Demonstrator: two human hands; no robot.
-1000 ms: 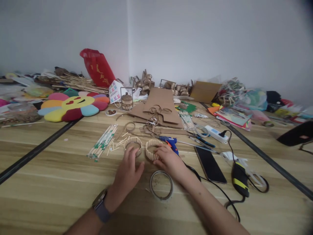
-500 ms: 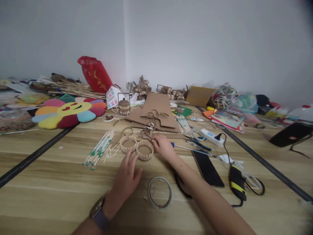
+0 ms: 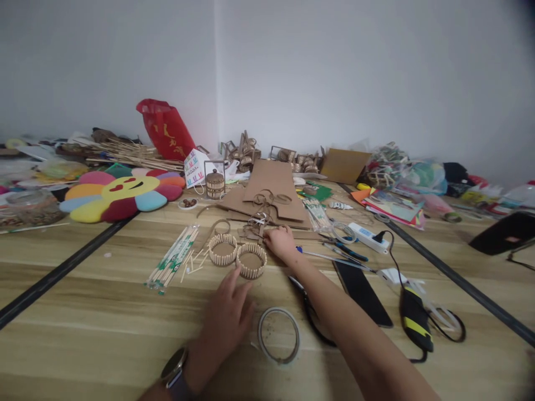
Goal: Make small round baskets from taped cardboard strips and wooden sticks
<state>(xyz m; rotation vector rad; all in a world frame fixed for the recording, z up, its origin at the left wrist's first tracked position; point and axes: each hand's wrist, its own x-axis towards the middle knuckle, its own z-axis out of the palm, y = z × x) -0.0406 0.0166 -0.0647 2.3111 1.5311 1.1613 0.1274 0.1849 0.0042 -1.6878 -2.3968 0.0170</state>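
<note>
Stick rings (image 3: 252, 273) are pale tan with upright stripes, cardboard (image 3: 271, 177) brown, tabletop (image 3: 104, 334) tan with streaky grain, bag (image 3: 165, 131) red with gold lettering, flower cushion (image 3: 125, 192) multicoloured-petalled with yellow centre and red hearts, stick packets (image 3: 173, 259) green-and-white, power strip (image 3: 368, 238) white, phone (image 3: 363, 295) black, corded tool (image 3: 414, 320) black with yellow bands.

Left of the tape roll (image 3: 279, 361), past the left hand (image 3: 223, 323), wide bare table (image 3: 83, 334) leaves easy passage. A short open gap lies just beyond the roll, before two stick rings (image 3: 251, 272) block it. Right of the roll, a black cable (image 3: 309, 317) and the right arm (image 3: 346, 323) bar the way; farther right, a phone (image 3: 363, 295) and yellow-striped tool (image 3: 416, 320) obstruct.
</note>
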